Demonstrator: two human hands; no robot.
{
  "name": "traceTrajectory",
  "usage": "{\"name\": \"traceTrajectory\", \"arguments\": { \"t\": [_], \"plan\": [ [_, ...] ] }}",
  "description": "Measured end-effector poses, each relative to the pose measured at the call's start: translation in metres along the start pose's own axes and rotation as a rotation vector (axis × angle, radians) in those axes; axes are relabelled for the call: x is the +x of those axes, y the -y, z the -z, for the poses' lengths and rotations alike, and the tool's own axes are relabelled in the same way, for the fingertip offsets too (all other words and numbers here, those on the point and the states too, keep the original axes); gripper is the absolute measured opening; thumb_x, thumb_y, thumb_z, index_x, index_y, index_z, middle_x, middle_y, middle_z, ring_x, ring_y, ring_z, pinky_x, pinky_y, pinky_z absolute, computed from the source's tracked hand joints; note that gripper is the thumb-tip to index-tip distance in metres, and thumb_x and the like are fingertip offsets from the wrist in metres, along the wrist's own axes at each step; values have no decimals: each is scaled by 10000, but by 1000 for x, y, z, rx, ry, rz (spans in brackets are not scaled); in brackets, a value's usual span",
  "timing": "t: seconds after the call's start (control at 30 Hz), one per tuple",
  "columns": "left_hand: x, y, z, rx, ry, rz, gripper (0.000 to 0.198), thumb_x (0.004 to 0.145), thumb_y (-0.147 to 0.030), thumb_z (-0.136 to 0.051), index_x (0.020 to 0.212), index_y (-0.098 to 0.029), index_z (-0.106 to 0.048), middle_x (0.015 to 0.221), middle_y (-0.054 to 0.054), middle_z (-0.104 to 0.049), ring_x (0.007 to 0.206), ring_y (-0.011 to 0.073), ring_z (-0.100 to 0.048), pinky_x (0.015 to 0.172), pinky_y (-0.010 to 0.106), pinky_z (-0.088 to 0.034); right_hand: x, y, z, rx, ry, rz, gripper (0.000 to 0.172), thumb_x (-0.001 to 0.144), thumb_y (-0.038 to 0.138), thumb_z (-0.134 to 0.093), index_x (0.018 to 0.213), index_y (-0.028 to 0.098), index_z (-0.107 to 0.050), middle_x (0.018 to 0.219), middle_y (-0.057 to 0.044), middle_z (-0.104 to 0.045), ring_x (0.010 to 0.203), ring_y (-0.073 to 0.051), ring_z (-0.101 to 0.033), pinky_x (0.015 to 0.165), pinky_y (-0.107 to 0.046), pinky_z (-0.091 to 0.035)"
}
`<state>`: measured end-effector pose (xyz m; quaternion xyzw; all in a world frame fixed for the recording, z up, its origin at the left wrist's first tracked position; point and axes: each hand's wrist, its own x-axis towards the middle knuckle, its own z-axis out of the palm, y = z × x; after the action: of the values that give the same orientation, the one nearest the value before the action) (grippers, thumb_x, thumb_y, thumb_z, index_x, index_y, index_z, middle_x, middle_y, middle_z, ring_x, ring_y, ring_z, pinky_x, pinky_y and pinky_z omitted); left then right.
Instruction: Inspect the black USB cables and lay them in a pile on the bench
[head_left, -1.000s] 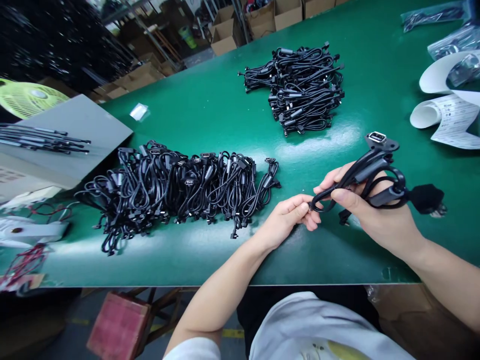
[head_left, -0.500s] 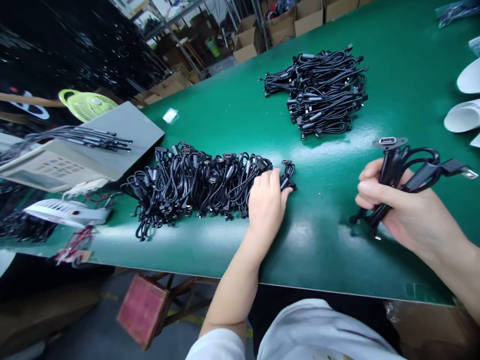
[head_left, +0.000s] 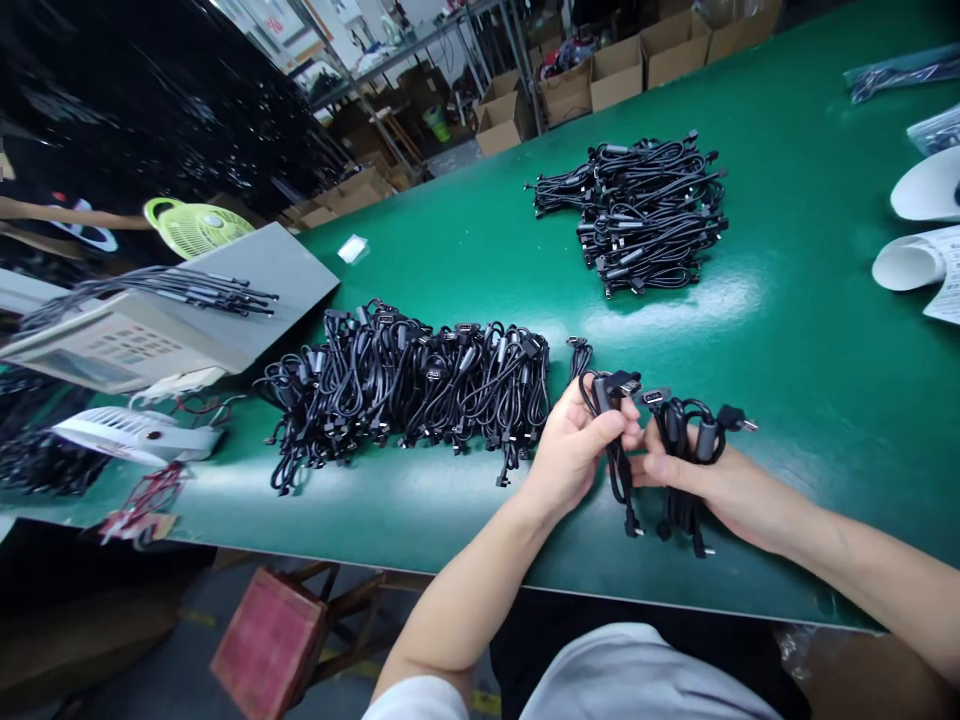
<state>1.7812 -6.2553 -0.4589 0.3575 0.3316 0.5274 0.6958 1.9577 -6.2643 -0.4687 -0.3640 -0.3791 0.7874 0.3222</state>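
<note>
On the green tabletop [head_left: 825, 400], my left hand [head_left: 574, 450] now holds black cables [head_left: 616, 460] too, near the big pile [head_left: 405, 385], and my right hand [head_left: 712, 480] grips a bunch [head_left: 686, 440].

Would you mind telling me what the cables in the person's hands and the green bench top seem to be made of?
The cables look like matte black rubber or PVC, given their soft bends; one plug tip shows bright metal. The bench top is glossy, with glare, perhaps rubber matting or laminate.
</note>
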Motion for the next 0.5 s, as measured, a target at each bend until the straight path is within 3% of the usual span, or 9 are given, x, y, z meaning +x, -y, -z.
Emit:
{"name": "traceTrajectory", "arguments": {
  "t": [0.13, 0.3, 0.5],
  "plan": [
    [1, 5, 0, -32, -35, 26, 397, 782, -295, -812, 1115, -203, -616, 941, -1, -650, 787, 92, -618, 790, 233, -515, -2, -1, -2, 29, -16, 13, 372, 752, 373, -841, 744, 184, -520, 684, 33, -548, 662, -121, -537, 638, -253, -458],
    [7, -4, 5, 27, -84, -12, 510, 738, -270, -848, 1196, -217, -629, 1019, 6, -646, 899, 101, -609, 885, 233, -461, -6, 16, -4, 163, 29, 27, 319, 807, 306, -799, 756, 191, -506, 644, 52, -518, 570, -89, -508, 537, -211, -418],
    [8, -6, 8, -39, -69, 47, 424, 651, -370, -902, 876, -163, -609, 795, -24, -577, 737, 88, -519, 717, 217, -405, -8, 15, -1, 280, 68, -111, 292, 799, 302, -807, 784, 189, -539, 642, 48, -500, 524, -77, -499, 496, -198, -422]
  ]
}}
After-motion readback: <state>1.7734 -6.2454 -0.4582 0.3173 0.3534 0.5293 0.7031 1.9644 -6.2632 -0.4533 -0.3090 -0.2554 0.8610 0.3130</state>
